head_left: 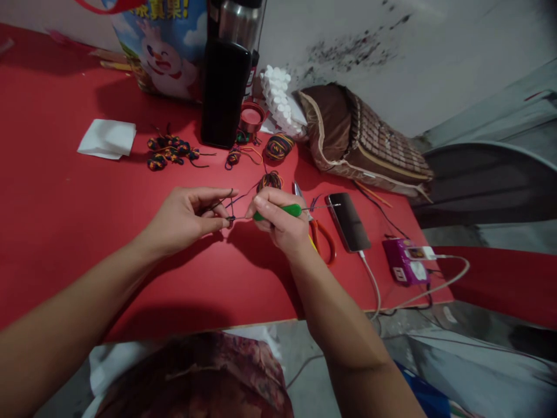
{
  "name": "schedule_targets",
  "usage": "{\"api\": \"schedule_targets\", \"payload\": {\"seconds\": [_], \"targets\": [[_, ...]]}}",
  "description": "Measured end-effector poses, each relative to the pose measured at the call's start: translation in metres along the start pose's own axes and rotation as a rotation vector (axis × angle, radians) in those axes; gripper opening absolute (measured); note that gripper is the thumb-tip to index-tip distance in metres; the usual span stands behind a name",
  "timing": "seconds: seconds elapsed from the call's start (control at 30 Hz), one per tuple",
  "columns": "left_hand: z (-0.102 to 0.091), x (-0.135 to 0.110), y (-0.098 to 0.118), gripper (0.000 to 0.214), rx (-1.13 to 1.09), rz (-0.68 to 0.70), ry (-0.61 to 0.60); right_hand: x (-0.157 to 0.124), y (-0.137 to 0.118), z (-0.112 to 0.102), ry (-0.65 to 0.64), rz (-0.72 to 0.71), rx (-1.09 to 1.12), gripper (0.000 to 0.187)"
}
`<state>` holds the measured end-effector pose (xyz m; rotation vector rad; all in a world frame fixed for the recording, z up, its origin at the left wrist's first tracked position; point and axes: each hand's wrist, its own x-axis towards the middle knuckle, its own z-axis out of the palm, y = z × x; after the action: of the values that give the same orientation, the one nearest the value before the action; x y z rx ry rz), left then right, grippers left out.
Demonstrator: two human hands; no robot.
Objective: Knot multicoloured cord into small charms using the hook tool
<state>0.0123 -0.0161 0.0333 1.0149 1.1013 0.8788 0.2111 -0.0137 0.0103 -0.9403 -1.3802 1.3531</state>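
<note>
My right hand (281, 220) is closed around the green handle of a crochet hook (290, 211), which has thin metal at both ends. One metal end points left to my left hand (191, 215). Between its thumb and fingertips my left hand pinches a small dark piece of yarn work (231, 219), and a strand runs up over the index finger. The hook's left tip meets this piece; the exact loop is too small to make out. Dark multicoloured yarn leads toward a yarn ball (270, 181) just behind my right hand. A second yarn ball (279, 146) lies farther back.
Crocheted pieces (167, 152) and folded white paper (108, 139) lie at the left. Behind stand a black case (225, 93) and a printed bag (167, 52). To the right are orange-handled pliers (324, 241), a charging phone (348, 222), a purple box (402, 261) and a brown cushion (365, 136).
</note>
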Motion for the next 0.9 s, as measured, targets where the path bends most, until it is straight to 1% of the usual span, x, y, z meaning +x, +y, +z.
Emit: {"api": "schedule_targets", "payload": {"seconds": [0.1, 0.2, 0.33, 0.4, 0.47, 0.57, 0.63, 0.73, 0.83, 0.9], "targets": [[0.001, 0.001, -0.003, 0.046, 0.035, 0.007, 0.046, -0.004, -0.007, 0.001, -0.012, -0.118, -0.201, 0.033], [0.002, 0.003, -0.005, 0.048, 0.037, -0.005, 0.075, -0.007, -0.014, 0.004, -0.050, -0.244, -0.426, 0.032], [0.000, 0.004, -0.007, 0.052, 0.034, 0.015, 0.109, -0.010, -0.011, 0.007, -0.113, -0.420, -0.646, 0.032], [-0.002, 0.004, -0.009, 0.055, -0.022, -0.006, 0.110, -0.010, -0.006, 0.008, -0.112, -0.519, -0.708, 0.032], [-0.004, 0.005, -0.011, 0.056, -0.127, -0.052, 0.090, -0.009, -0.001, 0.008, -0.096, -0.589, -0.753, 0.030], [-0.007, 0.007, -0.012, 0.060, -0.290, -0.112, 0.054, -0.007, 0.007, 0.008, -0.095, -0.633, -0.791, 0.023], [-0.008, 0.008, -0.011, 0.061, -0.356, -0.146, 0.041, -0.005, 0.012, 0.009, -0.102, -0.657, -0.808, 0.018], [-0.007, 0.009, -0.008, 0.059, -0.429, -0.183, 0.032, -0.002, 0.017, 0.011, -0.097, -0.710, -0.857, 0.017], [-0.005, 0.009, -0.008, 0.055, -0.494, -0.174, 0.046, -0.001, 0.021, 0.016, -0.036, -0.740, -0.976, 0.018], [-0.003, 0.009, -0.010, 0.051, -0.522, -0.144, 0.060, -0.002, 0.024, 0.020, 0.006, -0.728, -1.057, 0.021]]}}
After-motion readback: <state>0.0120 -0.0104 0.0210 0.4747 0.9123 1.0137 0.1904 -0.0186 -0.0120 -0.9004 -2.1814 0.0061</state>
